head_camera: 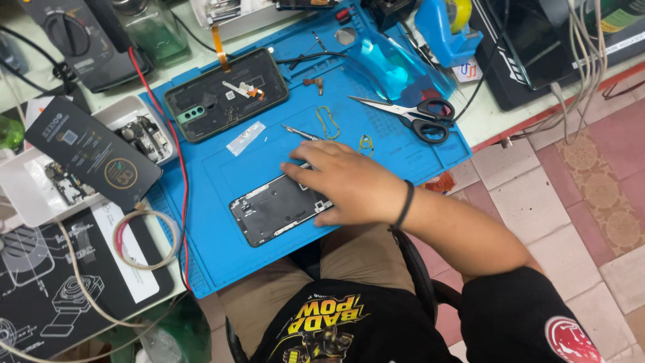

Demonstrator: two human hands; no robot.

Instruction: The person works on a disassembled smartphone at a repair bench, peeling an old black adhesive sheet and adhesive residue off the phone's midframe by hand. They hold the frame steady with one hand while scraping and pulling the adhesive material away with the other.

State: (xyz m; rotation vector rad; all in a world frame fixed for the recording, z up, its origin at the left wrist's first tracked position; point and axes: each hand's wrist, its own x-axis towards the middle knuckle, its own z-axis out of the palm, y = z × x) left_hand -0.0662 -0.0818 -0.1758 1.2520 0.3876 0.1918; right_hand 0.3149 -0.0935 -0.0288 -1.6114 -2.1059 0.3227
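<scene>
My right hand [346, 183] reaches in from the lower right, a black band on its wrist. It lies on the right end of an opened dark phone [272, 210], whose inner metal plate faces up on the blue work mat [215, 259]. The fingers curl over the phone's near edge and press it down. Thin tweezers [299, 133] lie just beyond the fingertips. My left hand is out of sight.
A dark green phone shell [225, 94] lies at the mat's far side, scissors [411, 111] to the right. A black battery [94, 151] rests across a white parts tray [20, 195] on the left. A red wire [176, 151] and a tape ring [144, 238] run along the mat's left edge.
</scene>
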